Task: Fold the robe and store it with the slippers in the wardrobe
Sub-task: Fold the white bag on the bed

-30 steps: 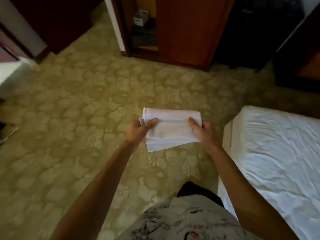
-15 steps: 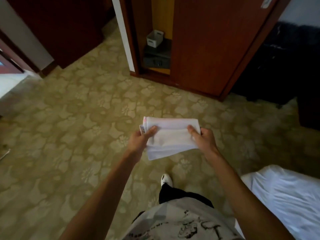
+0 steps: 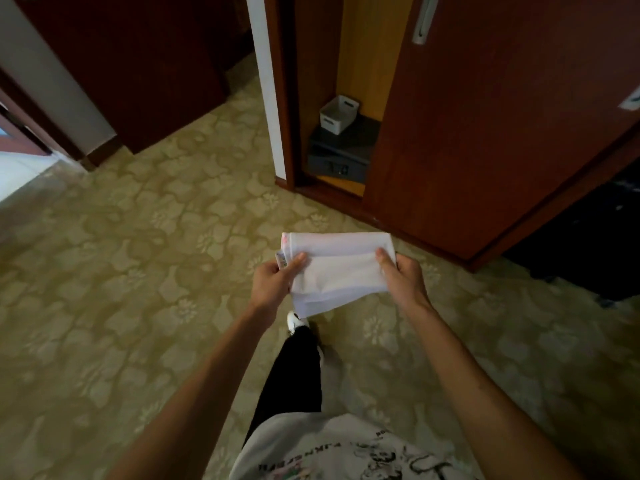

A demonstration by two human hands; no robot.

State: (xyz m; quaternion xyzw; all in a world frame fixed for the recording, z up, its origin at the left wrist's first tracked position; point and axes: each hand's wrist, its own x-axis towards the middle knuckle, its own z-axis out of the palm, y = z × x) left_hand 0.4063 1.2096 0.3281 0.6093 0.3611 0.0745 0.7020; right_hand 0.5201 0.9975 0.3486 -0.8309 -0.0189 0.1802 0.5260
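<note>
I hold a flat, folded white robe [image 3: 341, 268] out in front of me at waist height, above the carpet. My left hand [image 3: 273, 284] grips its left edge, thumb on top, next to a small label. My right hand [image 3: 403, 282] grips its right edge the same way. The reddish-brown wardrobe [image 3: 485, 116] stands just ahead to the right, its sliding door leaving a narrow gap on the left. No slippers are in sight.
Inside the wardrobe gap a dark safe [image 3: 341, 154] sits on the bottom shelf with a small white basket [image 3: 339, 114] on top. A dark door [image 3: 138, 64] stands at the back left. Patterned beige carpet [image 3: 138, 271] covers the floor. A dark object [image 3: 588, 244] sits at the right.
I have walked toward the wardrobe, which is now much nearer and larger. The white bed at the right has dropped out of view. Both hands keep the same hold on the robe.
</note>
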